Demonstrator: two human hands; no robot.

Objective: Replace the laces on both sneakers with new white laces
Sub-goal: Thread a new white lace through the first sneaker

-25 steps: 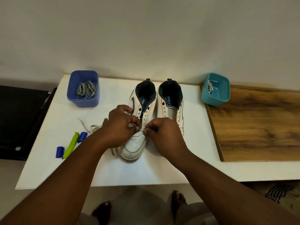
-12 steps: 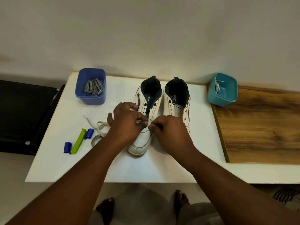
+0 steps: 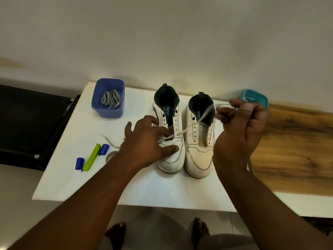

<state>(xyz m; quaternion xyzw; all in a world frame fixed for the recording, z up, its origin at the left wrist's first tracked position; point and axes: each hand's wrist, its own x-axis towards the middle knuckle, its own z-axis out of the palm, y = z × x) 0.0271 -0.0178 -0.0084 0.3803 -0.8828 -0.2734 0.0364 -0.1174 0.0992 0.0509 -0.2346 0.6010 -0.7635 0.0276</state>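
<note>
Two white sneakers are stood side by side on the white table point(image 3: 68, 170), toes toward the viewer. The left sneaker point(image 3: 170, 141) is pressed down at its toe by the left hand point(image 3: 146, 145), whose fingers are spread and fairly straight. A white lace point(image 3: 191, 126) is threaded through this shoe's lowest eyelets; one end is pulled up toward two o'clock and pinched in the curled fingers of the raised right hand point(image 3: 241, 130), which is blurred. The other end trails toward nine o'clock behind the left hand. The right sneaker point(image 3: 199, 147) is unlaced. At ten o'clock a blue tub point(image 3: 108, 110) is seen, with grey laces point(image 3: 111, 99) inside. A teal tub point(image 3: 255, 98) is partly hidden at two o'clock.
</note>
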